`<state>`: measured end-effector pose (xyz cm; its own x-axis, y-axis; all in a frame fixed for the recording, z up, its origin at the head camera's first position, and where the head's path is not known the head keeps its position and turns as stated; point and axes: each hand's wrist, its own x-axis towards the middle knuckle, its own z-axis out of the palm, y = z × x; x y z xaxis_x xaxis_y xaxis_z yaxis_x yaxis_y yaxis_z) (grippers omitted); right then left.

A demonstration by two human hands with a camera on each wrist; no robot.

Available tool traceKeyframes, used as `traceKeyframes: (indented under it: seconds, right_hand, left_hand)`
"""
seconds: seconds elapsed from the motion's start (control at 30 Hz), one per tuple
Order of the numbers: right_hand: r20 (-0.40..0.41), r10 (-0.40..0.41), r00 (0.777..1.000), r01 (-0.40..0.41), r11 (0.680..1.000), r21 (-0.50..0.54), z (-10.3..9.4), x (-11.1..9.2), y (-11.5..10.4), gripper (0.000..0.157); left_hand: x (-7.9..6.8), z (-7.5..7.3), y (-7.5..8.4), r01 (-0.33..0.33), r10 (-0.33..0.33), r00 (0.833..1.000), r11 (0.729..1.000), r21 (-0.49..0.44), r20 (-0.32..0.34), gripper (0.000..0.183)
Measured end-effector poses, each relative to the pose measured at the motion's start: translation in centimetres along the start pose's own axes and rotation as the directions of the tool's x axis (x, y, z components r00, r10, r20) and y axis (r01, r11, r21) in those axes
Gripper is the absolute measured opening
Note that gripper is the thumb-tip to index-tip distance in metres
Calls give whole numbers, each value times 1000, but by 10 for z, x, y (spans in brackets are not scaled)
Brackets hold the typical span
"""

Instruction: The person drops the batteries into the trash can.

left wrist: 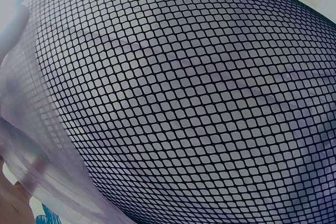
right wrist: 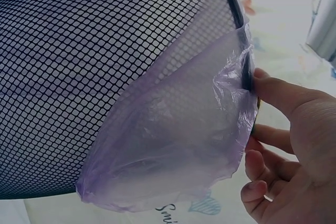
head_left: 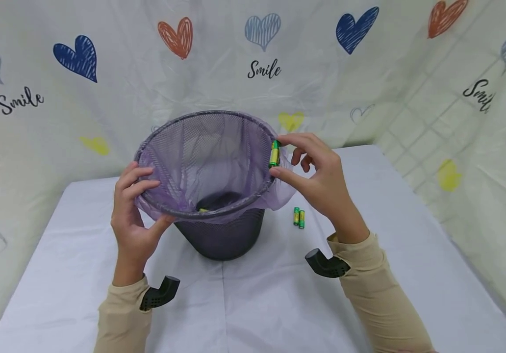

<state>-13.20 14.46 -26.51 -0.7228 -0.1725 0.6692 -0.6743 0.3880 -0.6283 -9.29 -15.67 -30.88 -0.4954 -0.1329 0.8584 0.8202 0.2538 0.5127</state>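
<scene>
One battery (head_left: 274,154) is pinched in the right grip (head_left: 319,172); the left grip (head_left: 134,218) holds the bin (head_left: 226,240). Slack pinching could drop that battery outside.

1. From my end I see a beige right sleeve (head_left: 385,299), its thin cloth creased crosswise along the forearm.
2. The right cuff (head_left: 361,251) finishes it, with a slightly loose edge.
3. Against the right cuff I make out a black right camera (head_left: 327,264): elbow-bent, tube-like, flat-tipped, its body dotted with small holes.
4. Well apart from the right cuff, I get a left sleeve (head_left: 122,321) in matching beige, with a similar black left camera (head_left: 160,293).
5. Both hands (head_left: 133,218) (head_left: 323,179) are bare, the right one just beyond the right cuff.
</scene>
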Motion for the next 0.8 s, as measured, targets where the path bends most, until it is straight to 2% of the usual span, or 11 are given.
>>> traceKeyframes:
  seconds: [0.5,0.8]
  right_hand:
    - [57,35,998,-38,998,51,0,0,-1,46]
    - [52,39,998,-43,996,79,0,-2,1,47]
  left_hand:
    - [-1,-1,0,-4,4,1000,1000,23,12,71]
    - [-1,-2,-2,-16,16,1000,1000,25,8,71]
